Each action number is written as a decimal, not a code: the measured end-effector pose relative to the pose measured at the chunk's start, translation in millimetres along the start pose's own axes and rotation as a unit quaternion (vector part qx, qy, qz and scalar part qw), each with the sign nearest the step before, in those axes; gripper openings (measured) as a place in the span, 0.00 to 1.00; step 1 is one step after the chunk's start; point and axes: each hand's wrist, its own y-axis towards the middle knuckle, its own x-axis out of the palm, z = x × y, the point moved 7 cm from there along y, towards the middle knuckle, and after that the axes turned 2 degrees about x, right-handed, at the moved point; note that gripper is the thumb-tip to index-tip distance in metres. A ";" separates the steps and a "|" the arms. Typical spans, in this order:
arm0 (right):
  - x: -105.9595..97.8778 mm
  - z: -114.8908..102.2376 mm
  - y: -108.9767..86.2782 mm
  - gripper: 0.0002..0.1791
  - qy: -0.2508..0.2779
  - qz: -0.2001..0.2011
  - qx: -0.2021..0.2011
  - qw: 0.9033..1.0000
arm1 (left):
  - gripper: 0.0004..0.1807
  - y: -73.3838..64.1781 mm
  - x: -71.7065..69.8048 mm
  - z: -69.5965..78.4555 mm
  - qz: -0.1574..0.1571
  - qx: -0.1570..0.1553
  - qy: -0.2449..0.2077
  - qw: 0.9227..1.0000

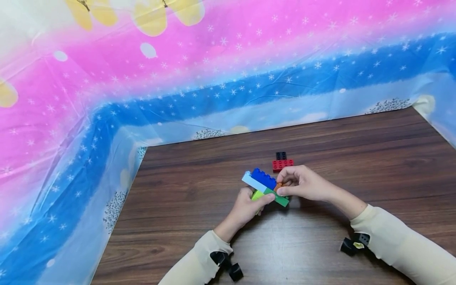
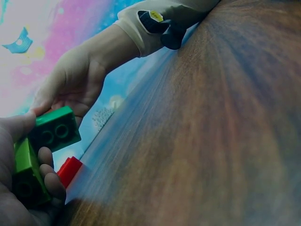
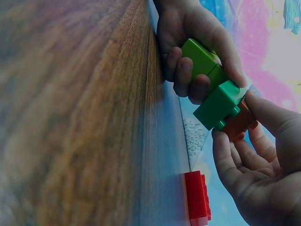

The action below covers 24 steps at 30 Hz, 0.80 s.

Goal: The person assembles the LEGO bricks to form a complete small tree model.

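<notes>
Brick assembly (image 1: 264, 184) gripped by left hand (image 1: 247, 206); right hand (image 1: 308, 184) pinches orange brick (image 3: 239, 121); yellow wrist label (image 2: 155, 16) illegible.

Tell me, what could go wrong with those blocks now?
The orange brick, pinched by the right hand, might slip or go on crooked. The left hand grips the lime green part while the light blue brick sticks out beyond it, so a hard push could pop something loose. The right hand might also knock the nearby red brick.
</notes>
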 end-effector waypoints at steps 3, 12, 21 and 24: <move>0.6 -2.0 -0.8 0.09 -0.002 0.004 -0.004 1.000 | 0.13 -0.1 0.1 -0.9 0.004 -0.004 -0.004 1.000; 2.3 -4.5 0.2 0.09 -0.014 0.024 -0.012 1.000 | 0.11 -1.8 -2.6 -0.7 0.023 -0.010 -0.006 1.000; 0.9 -1.8 -0.5 0.09 -0.013 0.018 -0.004 1.000 | 0.10 -1.4 -1.1 -1.8 0.014 -0.005 -0.005 1.000; -0.2 -1.8 -0.5 0.09 -0.008 0.015 0.001 1.000 | 0.10 -0.5 -0.5 -0.5 0.009 -0.002 -0.006 1.000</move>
